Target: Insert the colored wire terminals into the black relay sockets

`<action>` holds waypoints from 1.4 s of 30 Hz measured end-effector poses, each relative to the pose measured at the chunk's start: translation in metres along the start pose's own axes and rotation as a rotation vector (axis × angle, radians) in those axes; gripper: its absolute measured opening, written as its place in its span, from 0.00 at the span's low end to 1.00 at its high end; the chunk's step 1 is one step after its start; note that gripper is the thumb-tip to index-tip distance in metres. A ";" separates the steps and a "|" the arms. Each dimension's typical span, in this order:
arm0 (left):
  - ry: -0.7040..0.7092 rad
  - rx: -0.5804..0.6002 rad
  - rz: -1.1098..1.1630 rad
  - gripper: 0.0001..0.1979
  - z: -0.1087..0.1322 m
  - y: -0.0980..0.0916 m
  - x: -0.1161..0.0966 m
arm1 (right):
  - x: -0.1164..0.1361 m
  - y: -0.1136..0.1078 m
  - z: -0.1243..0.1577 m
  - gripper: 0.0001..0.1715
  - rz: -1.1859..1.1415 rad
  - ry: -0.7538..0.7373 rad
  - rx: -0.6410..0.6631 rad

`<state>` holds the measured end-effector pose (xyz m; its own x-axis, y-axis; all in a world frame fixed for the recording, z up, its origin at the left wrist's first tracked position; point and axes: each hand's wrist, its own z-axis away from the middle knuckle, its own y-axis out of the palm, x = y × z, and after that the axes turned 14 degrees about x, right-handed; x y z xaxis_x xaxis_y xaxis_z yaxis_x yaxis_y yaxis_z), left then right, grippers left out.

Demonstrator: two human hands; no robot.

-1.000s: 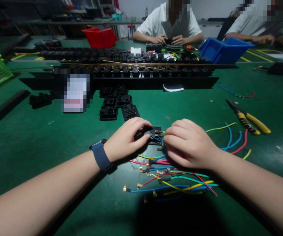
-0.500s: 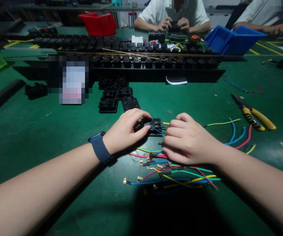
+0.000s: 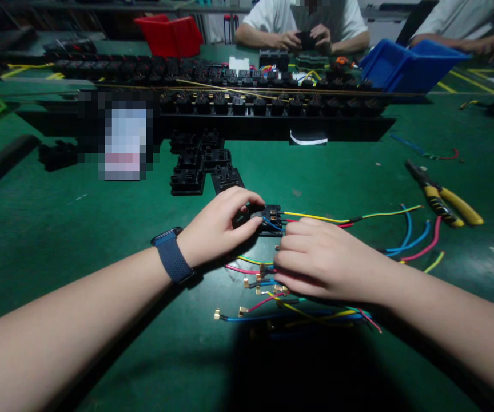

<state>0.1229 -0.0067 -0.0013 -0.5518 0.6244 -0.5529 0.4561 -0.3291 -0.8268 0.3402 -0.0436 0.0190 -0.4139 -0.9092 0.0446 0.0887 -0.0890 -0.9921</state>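
Observation:
A small black plastic socket module (image 3: 275, 213) lies on the green table with yellow, red and blue wires joined to its right side. My left hand (image 3: 225, 220), with a dark watch band at the wrist, is closed on the module's left end, thumb in front. Beside it, my right hand (image 3: 315, 257) is curled over the wires, fingers pressed together; what they pinch is hidden beneath. The blue wire (image 3: 274, 224) runs from the module to the edge of that hand. Below lie several loose coloured wires with brass terminals, among them a blue wire (image 3: 251, 319).
Yellow-handled pliers (image 3: 444, 200) lie at right. Several black modules (image 3: 187, 180) sit beyond my left hand. A long black rail (image 3: 238, 126) of parts crosses the table, with a red bin (image 3: 172, 37) and a blue bin (image 3: 405, 66) behind. Co-workers sit opposite.
My right hand has moved slightly left and down toward the loose wires, uncovering more of the yellow and red wires. My left hand stays on the module.

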 end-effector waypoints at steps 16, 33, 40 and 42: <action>0.019 0.010 -0.005 0.12 0.000 0.000 0.002 | 0.007 -0.010 0.002 0.08 -0.548 0.310 -0.240; -0.014 0.016 0.021 0.14 0.001 0.002 0.002 | 0.003 -0.021 0.015 0.16 0.320 0.642 -0.344; 0.032 0.040 0.043 0.17 0.001 0.002 0.001 | -0.008 0.003 0.006 0.16 -0.074 0.557 -0.264; 0.045 0.051 0.042 0.17 0.001 0.002 0.001 | -0.011 0.007 0.004 0.14 -0.111 0.541 -0.268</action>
<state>0.1227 -0.0070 -0.0032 -0.5003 0.6403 -0.5828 0.4416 -0.3903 -0.8079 0.3492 -0.0365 0.0116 -0.8153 -0.5584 0.1532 -0.1833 -0.0022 -0.9831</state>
